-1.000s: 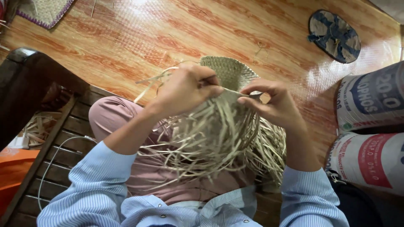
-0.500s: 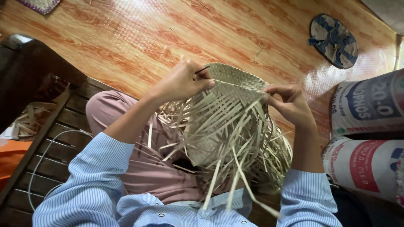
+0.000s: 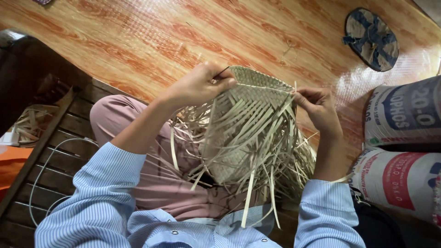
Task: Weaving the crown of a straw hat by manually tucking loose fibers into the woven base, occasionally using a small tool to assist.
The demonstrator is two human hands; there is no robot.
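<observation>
My sleeves [image 3: 98,193] are pale blue with fine white stripes, my trousers [image 3: 151,170] dusty pink. The woven piece [image 3: 250,124] is straw-beige in a checked plait. The floor [image 3: 138,41] is orange wood-grain. At the upper right lies a blue-and-tan round mat [image 3: 371,39]; the sacks [image 3: 404,151] are white with blue and red panels.

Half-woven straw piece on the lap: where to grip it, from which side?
Grip the half-woven straw piece by its finished woven rim at the top, coming in from both outer sides, as the left hand and right hand do now. That edge looks tight and firm; below it the loose strips hang free and would likely slip or bend under the fingers.
</observation>
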